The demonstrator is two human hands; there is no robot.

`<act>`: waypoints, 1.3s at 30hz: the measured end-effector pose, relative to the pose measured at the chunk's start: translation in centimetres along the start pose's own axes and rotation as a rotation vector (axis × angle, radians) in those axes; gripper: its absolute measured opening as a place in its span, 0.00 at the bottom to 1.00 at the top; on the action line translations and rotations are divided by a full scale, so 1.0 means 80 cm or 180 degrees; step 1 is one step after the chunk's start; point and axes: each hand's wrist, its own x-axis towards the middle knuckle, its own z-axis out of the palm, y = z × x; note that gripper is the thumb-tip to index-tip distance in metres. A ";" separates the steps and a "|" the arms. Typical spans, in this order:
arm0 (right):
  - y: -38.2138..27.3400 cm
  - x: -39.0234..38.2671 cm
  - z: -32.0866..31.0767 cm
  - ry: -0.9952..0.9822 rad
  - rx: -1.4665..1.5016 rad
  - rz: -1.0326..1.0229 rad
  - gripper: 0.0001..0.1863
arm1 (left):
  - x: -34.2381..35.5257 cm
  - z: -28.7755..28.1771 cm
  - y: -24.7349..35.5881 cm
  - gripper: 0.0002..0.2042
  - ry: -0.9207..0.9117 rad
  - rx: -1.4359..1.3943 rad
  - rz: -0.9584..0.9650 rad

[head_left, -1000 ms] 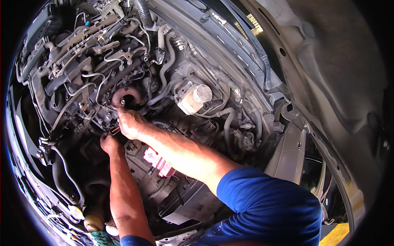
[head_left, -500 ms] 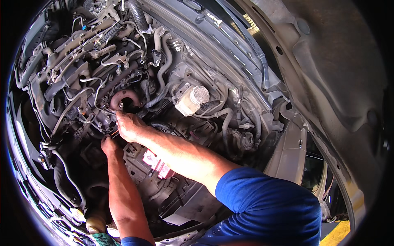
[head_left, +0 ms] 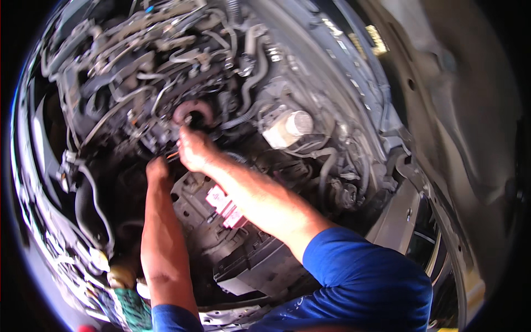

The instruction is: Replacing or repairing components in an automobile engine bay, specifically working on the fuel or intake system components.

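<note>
Both of my arms reach into a car's engine bay. My right hand [head_left: 194, 150] is closed, its fingertips just below a rusty curved pipe [head_left: 193, 108]. What those fingers hold is hidden. My left hand [head_left: 158, 168] is lower and to the left, with curled fingers partly lost in the dark gap between engine parts. A thin dark piece with an orange streak [head_left: 172, 155] shows between the two hands; its kind cannot be made out. Under my right forearm lies a pinkish-red block-shaped part [head_left: 225, 207].
A whitish fluid reservoir with a round cap [head_left: 299, 123] stands right of my hands. Metal lines and hoses cover the engine [head_left: 138, 83] beyond. A black box [head_left: 257, 271] sits nearer me. The raised hood [head_left: 470, 127] hangs at right; a green cloth [head_left: 133, 310] lies lower left.
My view has turned, so the engine bay appears shifted to the right and slightly up, with some blur. Both hands stay at about the same spot by the rusty pipe.
</note>
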 end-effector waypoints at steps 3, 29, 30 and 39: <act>0.023 0.002 0.006 0.0262 -0.0093 0.0022 0.09 | 0.022 0.009 0.015 0.12 -0.0357 -0.0118 -0.0305; 0.011 -0.001 -0.012 0.0080 -0.0263 0.0104 0.09 | 0.014 -0.029 0.071 0.16 0.0738 -0.3010 -0.2549; 0.011 -0.001 -0.013 0.0014 -0.0257 0.0125 0.10 | 0.017 -0.027 0.068 0.16 0.0738 -0.3010 -0.2546; 0.005 -0.001 -0.010 0.0109 -0.0260 0.0088 0.09 | 0.021 -0.008 0.061 0.16 0.1607 -0.2596 -0.2392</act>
